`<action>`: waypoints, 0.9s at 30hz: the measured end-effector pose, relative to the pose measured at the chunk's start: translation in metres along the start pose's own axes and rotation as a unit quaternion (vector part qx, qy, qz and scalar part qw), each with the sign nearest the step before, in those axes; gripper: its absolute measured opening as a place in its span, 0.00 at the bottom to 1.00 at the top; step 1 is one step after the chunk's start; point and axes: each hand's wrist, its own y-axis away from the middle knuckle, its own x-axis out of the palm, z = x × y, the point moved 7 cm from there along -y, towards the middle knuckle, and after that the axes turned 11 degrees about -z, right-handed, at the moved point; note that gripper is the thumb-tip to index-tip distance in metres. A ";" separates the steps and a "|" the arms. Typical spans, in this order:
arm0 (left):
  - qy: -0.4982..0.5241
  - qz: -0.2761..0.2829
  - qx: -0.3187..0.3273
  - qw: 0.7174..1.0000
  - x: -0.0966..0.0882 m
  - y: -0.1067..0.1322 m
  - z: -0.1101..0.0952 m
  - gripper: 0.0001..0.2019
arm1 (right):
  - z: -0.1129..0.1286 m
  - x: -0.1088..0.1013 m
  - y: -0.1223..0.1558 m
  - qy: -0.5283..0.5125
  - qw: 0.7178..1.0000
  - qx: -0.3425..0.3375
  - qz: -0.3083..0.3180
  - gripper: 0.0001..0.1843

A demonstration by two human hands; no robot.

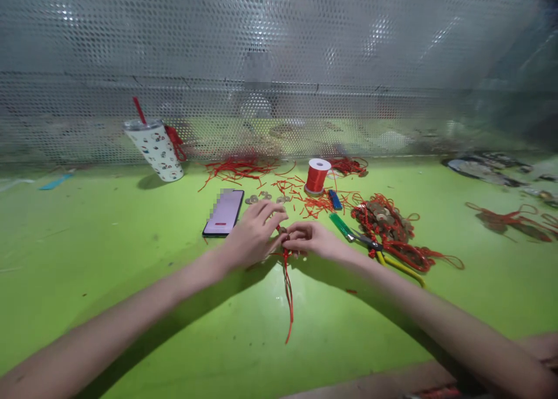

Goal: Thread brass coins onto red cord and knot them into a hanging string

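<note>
Pinching cord [288, 288], left hand [253, 236] meets right hand [314, 240]; cup [157, 152] holds straw [139, 109].

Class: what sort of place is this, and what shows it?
Likely a handicraft workbench: left hand and right hand hold a red cord, beside a cord spool and a heap of strung coins.

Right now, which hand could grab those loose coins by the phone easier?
Probably the left hand: its fingers lie just below the loose coins; the right hand sits farther over, pinching the red cord.

Green table [108, 259], phone [224, 212], spool [316, 176], coins [265, 198], red cord [288, 294]
</note>
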 end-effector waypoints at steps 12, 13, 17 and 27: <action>0.018 0.054 0.127 0.990 0.008 0.054 -0.036 0.15 | -0.009 0.004 -0.003 -0.025 0.999 0.023 0.014 0.16; 0.019 0.064 0.131 0.989 0.009 0.055 -0.036 0.14 | -0.009 0.006 -0.002 -0.030 0.999 0.025 0.018 0.19; 0.039 0.075 0.144 0.986 0.011 0.060 -0.035 0.14 | -0.008 0.013 0.001 -0.046 0.998 0.024 0.043 0.20; -0.069 -0.044 0.252 0.964 0.008 0.065 -0.053 0.15 | 0.010 0.002 -0.003 0.131 0.980 -0.106 -0.107 0.12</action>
